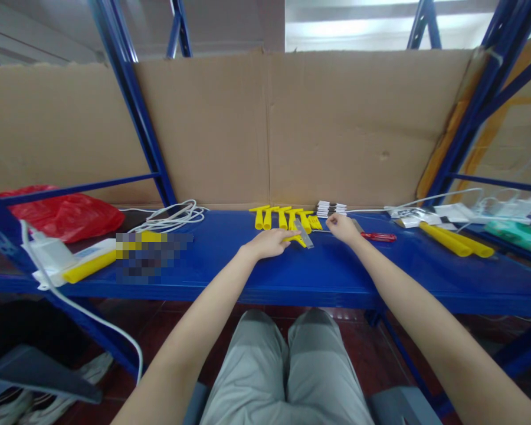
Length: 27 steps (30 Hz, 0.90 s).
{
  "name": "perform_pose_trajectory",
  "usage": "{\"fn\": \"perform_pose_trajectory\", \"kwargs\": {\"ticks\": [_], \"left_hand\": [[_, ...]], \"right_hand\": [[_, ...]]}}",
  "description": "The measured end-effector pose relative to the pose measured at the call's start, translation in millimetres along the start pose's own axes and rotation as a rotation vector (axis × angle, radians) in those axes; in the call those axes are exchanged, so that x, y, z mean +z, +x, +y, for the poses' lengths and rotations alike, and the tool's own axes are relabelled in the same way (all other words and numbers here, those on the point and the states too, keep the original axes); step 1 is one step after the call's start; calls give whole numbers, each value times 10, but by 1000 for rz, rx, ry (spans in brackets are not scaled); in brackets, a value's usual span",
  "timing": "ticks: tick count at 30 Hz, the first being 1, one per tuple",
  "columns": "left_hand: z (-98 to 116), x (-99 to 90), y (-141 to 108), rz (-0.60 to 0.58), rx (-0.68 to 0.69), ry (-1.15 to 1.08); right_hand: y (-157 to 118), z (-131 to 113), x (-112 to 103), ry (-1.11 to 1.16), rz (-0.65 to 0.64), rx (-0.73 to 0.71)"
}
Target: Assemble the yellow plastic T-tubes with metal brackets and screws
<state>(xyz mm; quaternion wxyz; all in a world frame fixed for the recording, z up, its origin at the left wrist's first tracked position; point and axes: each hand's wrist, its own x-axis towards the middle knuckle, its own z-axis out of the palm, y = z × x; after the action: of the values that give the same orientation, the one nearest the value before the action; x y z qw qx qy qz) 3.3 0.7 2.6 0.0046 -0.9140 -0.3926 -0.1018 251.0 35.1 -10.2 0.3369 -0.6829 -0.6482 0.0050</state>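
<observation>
Near the middle of the blue table, my left hand is closed on a yellow scraper handle. A flat metal blade crosses that handle's far end. My right hand is to the right, its fingers bent together; what they hold, if anything, is too small to make out. Just beyond it lies a stack of white-and-black packets. Several yellow T-shaped handles lie in a row behind my left hand. A red screwdriver rests beside my right wrist.
Coiled white cable, a red bag and a yellow-handled tool lie at the left. Two yellow tubes and a green packet are at the right. A cardboard wall and blue posts bound the table.
</observation>
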Motion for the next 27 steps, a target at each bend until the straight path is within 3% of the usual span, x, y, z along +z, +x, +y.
{"fn": "perform_pose_trajectory", "kwargs": {"ticks": [13, 19, 27], "left_hand": [[5, -25, -13, -8, -40, -36], [-7, -11, -15, -16, -34, -12], [6, -13, -22, -8, -30, -26]], "right_hand": [[161, -147, 36, -310, -252, 92], [275, -213, 86, -392, -287, 129], [348, -95, 173, -376, -295, 53]]}}
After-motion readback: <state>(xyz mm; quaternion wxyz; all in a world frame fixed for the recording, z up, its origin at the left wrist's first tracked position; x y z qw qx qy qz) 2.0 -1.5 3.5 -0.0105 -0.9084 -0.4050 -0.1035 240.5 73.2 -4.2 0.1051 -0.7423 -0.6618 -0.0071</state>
